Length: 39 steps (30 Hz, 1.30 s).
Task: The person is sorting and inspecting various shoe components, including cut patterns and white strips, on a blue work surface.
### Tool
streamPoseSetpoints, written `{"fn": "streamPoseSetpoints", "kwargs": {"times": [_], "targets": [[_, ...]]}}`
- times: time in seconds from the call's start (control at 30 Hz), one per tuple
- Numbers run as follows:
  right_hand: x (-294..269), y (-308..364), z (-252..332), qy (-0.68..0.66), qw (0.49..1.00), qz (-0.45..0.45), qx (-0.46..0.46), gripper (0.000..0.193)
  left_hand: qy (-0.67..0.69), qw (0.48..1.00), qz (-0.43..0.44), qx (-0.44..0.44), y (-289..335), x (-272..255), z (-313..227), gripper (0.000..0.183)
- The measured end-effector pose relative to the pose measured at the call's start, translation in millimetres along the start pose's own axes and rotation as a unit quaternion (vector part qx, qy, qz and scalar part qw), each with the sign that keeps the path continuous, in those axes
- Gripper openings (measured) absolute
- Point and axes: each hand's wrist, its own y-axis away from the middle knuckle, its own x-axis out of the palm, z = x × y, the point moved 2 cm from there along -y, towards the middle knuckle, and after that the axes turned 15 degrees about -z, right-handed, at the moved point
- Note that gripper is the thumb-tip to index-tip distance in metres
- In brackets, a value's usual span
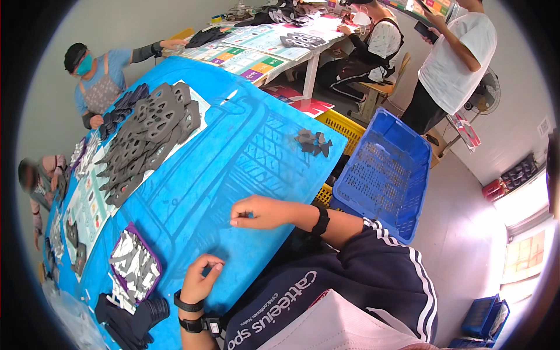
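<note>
White-and-grey strips (137,262), in the head view, are lying loose in a purple tray (153,286) on our blue worktop (192,213), left of our left grip (198,283). It and our right grip (262,212) are hanging loosely curled; we are unable to tell whether they are pinching anything. We are expecting light, pliable strips, best taken mid-length.

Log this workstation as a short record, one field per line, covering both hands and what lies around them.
Left hand: loosely curled over the blue tabletop; grip contents unclear
Right hand: also curled, farther from the purple basket; grip contents unclear
Basket contents: white and grey strips
Main pile: dark grey openwork pieces
Table corner: small dark scraps
Beside table: blue crate
</note>
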Motion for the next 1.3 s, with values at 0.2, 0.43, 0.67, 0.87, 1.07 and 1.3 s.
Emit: {"fn": "streamPoseSetpoints", "kwargs": {"times": [0.2, 0.43, 0.67, 0.87, 1.07, 1.3], "targets": [[-2.7, 4.0, -40.1, -0.019, 0.991, -0.032, 0.126, 0.022, 0.189, 0.975, -0.041, -0.106, -1.2, -7.8, 31.6, 0.008], [-4.8, 6.3, -47.0, -0.113, 0.979, -0.064, 0.156, 0.021, 0.227, 0.965, -0.044, -0.122, -4.1, -9.0, 36.8, 0.009], [-5.4, 6.4, -46.9, -0.148, 0.971, -0.070, 0.177, 0.021, 0.235, 0.963, -0.043, -0.126, -2.9, -8.9, 37.5, 0.009], [-6.9, 6.6, -42.4, -0.145, 0.969, -0.074, 0.186, 0.021, 0.238, 0.962, -0.044, -0.126, -2.5, -9.4, 37.0, 0.009], [-7.2, 6.6, -43.1, -0.146, 0.969, -0.077, 0.185, 0.022, 0.237, 0.962, -0.042, -0.128, -1.8, -9.8, 37.0, 0.009], [-8.1, 6.5, -45.2, -0.149, 0.967, -0.076, 0.191, 0.023, 0.250, 0.959, -0.038, -0.129, -2.4, -9.2, 38.1, 0.009]]}}
